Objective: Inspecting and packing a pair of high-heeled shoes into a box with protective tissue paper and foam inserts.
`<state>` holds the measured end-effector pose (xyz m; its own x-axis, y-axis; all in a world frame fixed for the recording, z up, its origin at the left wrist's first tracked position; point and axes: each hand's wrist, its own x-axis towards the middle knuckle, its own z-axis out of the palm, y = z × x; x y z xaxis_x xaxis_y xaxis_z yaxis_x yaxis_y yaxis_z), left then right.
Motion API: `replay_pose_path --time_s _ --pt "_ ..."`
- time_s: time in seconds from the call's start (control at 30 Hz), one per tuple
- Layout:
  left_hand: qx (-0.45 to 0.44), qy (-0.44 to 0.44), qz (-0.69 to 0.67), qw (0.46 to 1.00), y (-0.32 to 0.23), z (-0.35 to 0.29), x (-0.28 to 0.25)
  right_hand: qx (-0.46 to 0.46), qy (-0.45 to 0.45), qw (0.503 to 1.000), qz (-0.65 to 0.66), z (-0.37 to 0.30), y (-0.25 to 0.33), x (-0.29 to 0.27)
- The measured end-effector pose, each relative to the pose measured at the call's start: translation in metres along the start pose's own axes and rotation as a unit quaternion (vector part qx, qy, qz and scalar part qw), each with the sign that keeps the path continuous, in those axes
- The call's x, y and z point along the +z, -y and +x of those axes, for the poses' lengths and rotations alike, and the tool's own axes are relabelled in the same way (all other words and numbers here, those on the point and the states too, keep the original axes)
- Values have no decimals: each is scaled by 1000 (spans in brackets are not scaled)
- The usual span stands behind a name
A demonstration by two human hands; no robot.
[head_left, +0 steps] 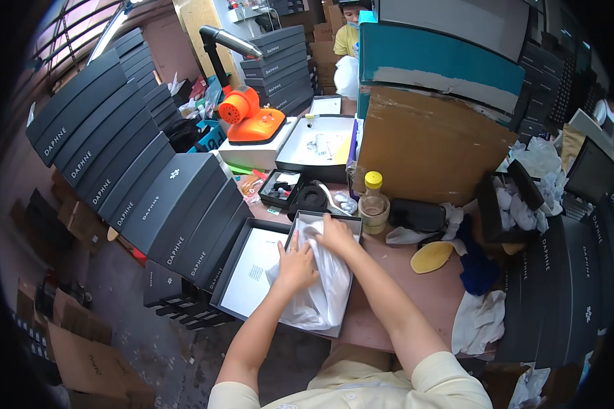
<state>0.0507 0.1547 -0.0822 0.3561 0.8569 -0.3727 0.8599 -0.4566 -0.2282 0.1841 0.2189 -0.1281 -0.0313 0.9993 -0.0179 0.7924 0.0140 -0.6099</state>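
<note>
An open dark grey shoebox (342, 300) lies on the table in front of me, with crumpled white wrapping (318, 303) filling it. My left hand (298, 267) rests on the near-left side of the wrapping, fingers spread. Toward the far end of the box, my right hand (338, 236) has its bent fingers closed on the wrapping. Whatever lies under the wrapping is hidden. Directly left of the box sits a shallow dark-rimmed tray-like box part (244, 300) with a white inside.
Stacked dark shoeboxes (174, 198) lean at the left. An orange blower (256, 123) stands beyond them. A yellow-capped bottle (373, 208), a yellow oval pad (431, 258) and cloths lie right. A large cardboard box (430, 146) blocks the far side. Another person (346, 44) is behind.
</note>
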Motion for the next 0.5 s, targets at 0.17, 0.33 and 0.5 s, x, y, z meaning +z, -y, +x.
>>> replay_pose_path --time_s 0.17,0.33,0.5 --pt "44 -324 -374 868 30 -41 12 -176 -147 949 -216 -66 30 8" --pt "-194 -353 -397 825 97 -139 80 -233 26 959 -162 -212 49 -9" --pt "-63 -318 -288 901 42 -174 138 -306 -37 931 -194 -224 23 27"
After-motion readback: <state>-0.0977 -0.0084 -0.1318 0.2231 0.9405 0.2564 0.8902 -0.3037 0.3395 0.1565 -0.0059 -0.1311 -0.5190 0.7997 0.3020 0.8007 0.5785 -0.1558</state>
